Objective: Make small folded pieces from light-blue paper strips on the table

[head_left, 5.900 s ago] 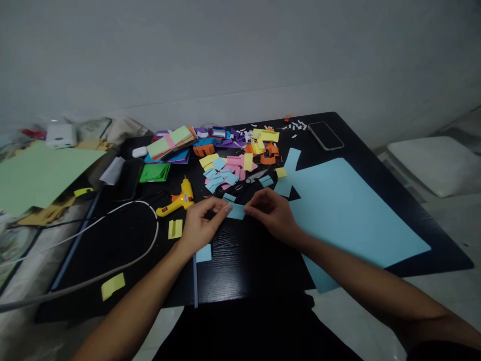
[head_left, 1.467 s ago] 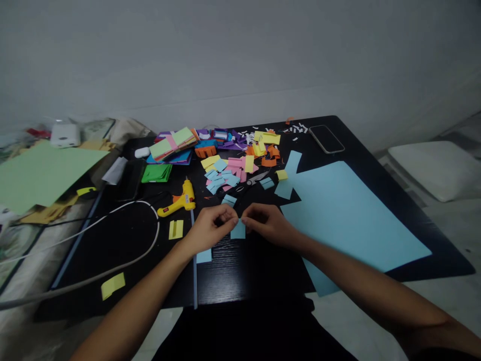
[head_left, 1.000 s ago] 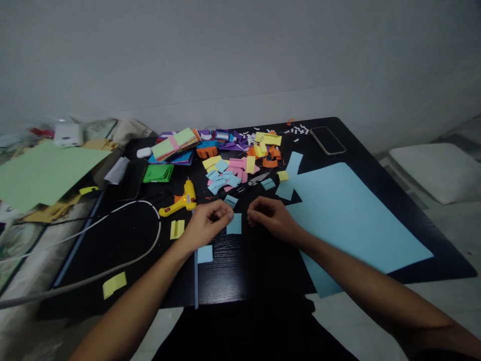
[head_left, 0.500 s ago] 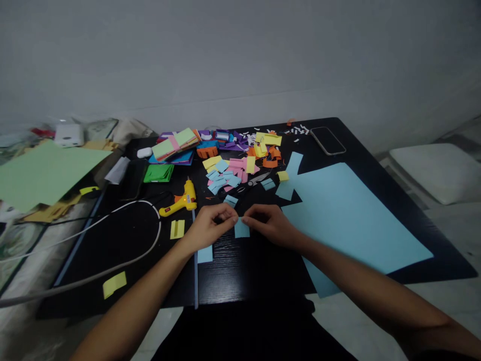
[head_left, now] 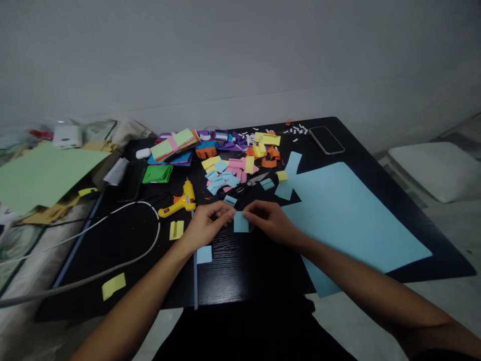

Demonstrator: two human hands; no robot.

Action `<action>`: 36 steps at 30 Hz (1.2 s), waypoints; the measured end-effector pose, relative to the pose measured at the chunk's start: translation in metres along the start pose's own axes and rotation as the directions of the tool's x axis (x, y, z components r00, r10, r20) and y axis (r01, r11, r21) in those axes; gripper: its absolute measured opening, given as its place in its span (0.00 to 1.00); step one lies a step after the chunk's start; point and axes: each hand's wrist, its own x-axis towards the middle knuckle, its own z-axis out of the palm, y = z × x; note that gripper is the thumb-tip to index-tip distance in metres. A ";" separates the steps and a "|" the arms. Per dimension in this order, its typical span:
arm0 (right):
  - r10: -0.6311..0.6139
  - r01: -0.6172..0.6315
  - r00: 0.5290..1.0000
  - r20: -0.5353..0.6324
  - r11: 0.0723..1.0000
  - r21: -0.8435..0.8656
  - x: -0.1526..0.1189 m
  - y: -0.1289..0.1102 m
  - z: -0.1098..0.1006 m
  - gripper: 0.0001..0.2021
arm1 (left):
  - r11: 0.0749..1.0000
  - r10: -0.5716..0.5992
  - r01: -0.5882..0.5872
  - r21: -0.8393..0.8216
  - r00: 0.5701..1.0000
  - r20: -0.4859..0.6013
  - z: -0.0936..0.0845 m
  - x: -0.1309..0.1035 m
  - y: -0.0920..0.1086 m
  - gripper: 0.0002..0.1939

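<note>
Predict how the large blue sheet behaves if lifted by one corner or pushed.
Probably floppy: the large blue sheet looks thin and broad, so it may sag from one corner. Likely light for its size, as it seems to be paper. Might slide off if pushed nearward: its near corner overhangs the black table.

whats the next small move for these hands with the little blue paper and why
Probably press a crease along the middle of the small blue paper: the right hand pinches its upper right edge, the left hand has fingertips at its upper left, a faint line seems to run down it, and the folded blue piece beside the scissors is creased across.
</note>
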 end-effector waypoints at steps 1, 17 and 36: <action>0.004 -0.003 1.000 -0.012 0.999 0.046 0.001 0.001 0.000 0.11 | 1.000 0.004 -0.004 0.007 1.000 -0.009 0.000 0.000 0.000 0.14; 0.054 -0.026 0.990 -0.130 0.978 0.209 0.005 0.011 -0.002 0.16 | 0.903 0.340 -0.323 0.282 0.941 -0.010 0.006 -0.003 0.000 0.13; -0.013 0.012 0.990 -0.141 1.000 -0.013 0.000 0.008 0.005 0.09 | 0.776 0.533 -0.458 0.433 0.843 -0.063 0.012 -0.002 -0.005 0.06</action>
